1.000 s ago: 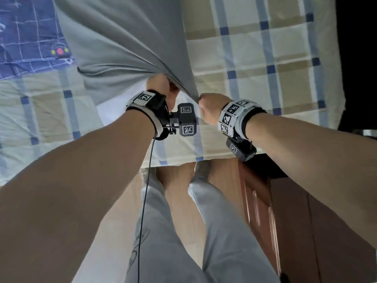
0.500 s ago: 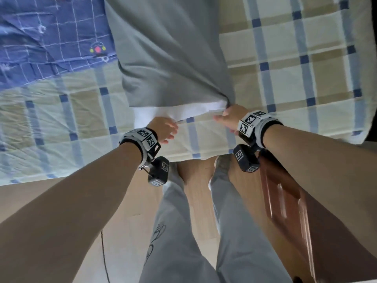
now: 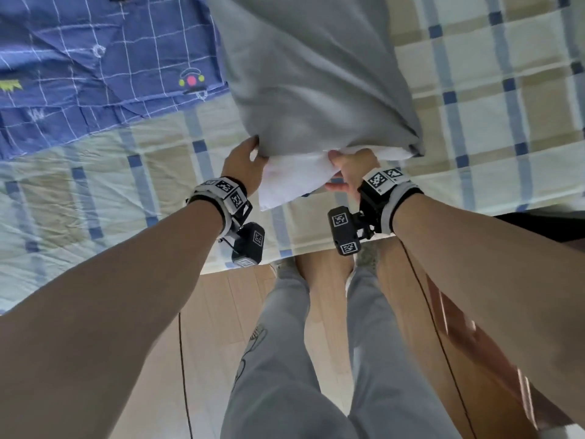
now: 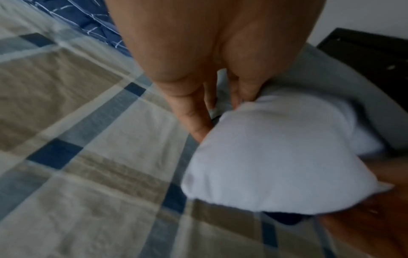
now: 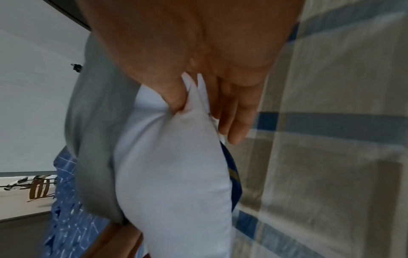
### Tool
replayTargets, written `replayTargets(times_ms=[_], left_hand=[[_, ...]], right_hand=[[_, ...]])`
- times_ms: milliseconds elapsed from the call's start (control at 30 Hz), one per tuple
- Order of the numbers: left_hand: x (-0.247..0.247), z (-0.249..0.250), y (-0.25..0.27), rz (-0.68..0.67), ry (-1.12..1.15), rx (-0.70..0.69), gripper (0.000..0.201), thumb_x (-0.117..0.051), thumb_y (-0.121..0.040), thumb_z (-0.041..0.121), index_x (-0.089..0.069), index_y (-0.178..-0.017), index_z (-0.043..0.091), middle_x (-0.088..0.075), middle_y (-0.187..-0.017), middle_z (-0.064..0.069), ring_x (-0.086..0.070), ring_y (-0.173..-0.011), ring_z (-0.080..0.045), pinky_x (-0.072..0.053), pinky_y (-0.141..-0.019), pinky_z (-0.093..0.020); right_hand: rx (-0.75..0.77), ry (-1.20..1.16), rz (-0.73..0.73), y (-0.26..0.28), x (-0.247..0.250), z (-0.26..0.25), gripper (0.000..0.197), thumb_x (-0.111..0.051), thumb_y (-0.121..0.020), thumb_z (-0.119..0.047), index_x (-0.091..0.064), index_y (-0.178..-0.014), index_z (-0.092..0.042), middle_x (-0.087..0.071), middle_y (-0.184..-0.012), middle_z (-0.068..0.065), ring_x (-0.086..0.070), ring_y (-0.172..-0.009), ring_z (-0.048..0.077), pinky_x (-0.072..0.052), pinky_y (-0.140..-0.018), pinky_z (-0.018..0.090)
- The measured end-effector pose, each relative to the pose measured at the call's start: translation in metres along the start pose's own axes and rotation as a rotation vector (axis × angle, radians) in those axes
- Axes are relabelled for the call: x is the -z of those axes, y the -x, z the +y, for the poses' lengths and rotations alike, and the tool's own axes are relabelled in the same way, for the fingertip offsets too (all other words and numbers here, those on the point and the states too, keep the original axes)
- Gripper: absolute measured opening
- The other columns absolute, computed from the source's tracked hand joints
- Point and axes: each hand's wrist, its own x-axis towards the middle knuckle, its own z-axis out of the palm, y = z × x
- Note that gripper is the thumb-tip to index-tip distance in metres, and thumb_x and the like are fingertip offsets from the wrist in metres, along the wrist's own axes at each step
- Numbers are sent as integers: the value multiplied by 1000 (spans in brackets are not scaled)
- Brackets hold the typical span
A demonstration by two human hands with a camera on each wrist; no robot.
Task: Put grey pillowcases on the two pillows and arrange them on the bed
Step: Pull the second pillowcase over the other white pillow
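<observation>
A grey pillowcase (image 3: 316,74) covers most of a white pillow (image 3: 294,179), whose bare end sticks out towards the bed's near edge. My left hand (image 3: 250,160) is at the left end of the case's hem, fingers curled on the grey cloth where it meets the pillow. In the left wrist view the left hand (image 4: 220,108) pinches the grey pillowcase (image 4: 331,73) beside the pillow (image 4: 282,153). My right hand (image 3: 345,172) pinches the pillow's bare end. The right wrist view shows that right hand (image 5: 198,108) with thumb and fingers squeezing the pillow (image 5: 172,165) below the pillowcase (image 5: 95,131).
The bed has a plaid sheet (image 3: 110,191) in beige, white and blue. A blue patterned quilt (image 3: 79,74) lies at the far left. A brown wooden cabinet (image 3: 474,359) stands right of my legs on the wooden floor (image 3: 221,343). A dark headboard (image 4: 364,52) is behind the pillow.
The left hand rose from in front of the pillow to the hem's left end and took hold. The right hand shifted left from the right corner onto the white end.
</observation>
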Motion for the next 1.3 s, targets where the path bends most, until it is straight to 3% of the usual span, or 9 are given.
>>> replayTargets(times_ms=[67,200,367,500,600,700,833,1100,1300], left_hand=[[11,19,7,-29,80,1,40,-46,-93,30,-54,-132,22,-64,-122,-6,-66,-97,-34,-59,-81,-46],[37,78,34,-60,150,-73,22,-49,-93,19,-64,-108,14,-64,-90,-10,-59,-72,-26,-56,-69,-39],[82,209,88,-150,203,-197,16,-54,-95,16,-58,-80,13,-53,-64,-5,-52,-54,-19,-49,-46,-22],[103,319,136,-162,152,-354,14,-52,-93,9,-55,-79,8,-55,-63,-7,-54,-52,-17,-47,-53,-26],[106,383,170,-152,143,-442,18,-45,-90,3,-62,-96,0,-61,-62,-7,-57,-47,-14,-48,-55,-26],[96,423,196,-153,218,-475,29,-41,-92,1,-66,-105,6,-63,-57,-2,-57,-50,-16,-52,-59,-29],[81,449,221,-181,408,-473,19,-46,-89,-5,-64,-90,2,-64,-76,-12,-60,-60,-19,-53,-52,-25],[57,450,230,82,376,-412,23,-42,-90,0,-52,-73,11,-60,-69,-8,-54,-61,-21,-44,-47,-20],[60,444,227,218,224,-385,18,-45,-95,19,-55,-81,15,-59,-86,-12,-61,-83,-31,-59,-72,-53]], right_hand=[[46,-17,27,28,12,-4,46,-39,-101,-42,-55,-78,-6,-62,-52,20,-54,-65,24,-42,-38,23],[535,-241,139,90,41,6,30,-57,-96,-23,-52,-112,2,-63,-111,24,-67,-93,37,-61,-66,42],[741,-297,231,214,97,-27,35,-54,-97,-25,-51,-115,4,-59,-112,29,-66,-77,37,-61,-62,48],[969,-231,375,318,165,-52,29,-54,-95,-27,-59,-94,1,-64,-97,24,-68,-69,37,-61,-58,45],[1115,210,524,375,218,-63,22,-64,-88,-23,-59,-99,-4,-66,-95,21,-66,-86,36,-56,-83,46],[1073,602,719,416,252,-55,58,-79,-75,-33,-54,-121,-8,-65,-112,16,-61,-108,34,-43,-92,37],[1014,829,655,387,273,-50,46,-69,-83,-35,-63,-110,1,-70,-104,19,-67,-100,36,-52,-90,42],[1034,346,238,367,275,-53,27,-50,-97,-25,-63,-100,-2,-67,-83,15,-68,-69,29,-61,-72,39],[1384,904,615,403,272,-51,42,-56,-91,-29,-55,-129,-12,-57,-126,9,-56,-111,28,-46,-93,37]])
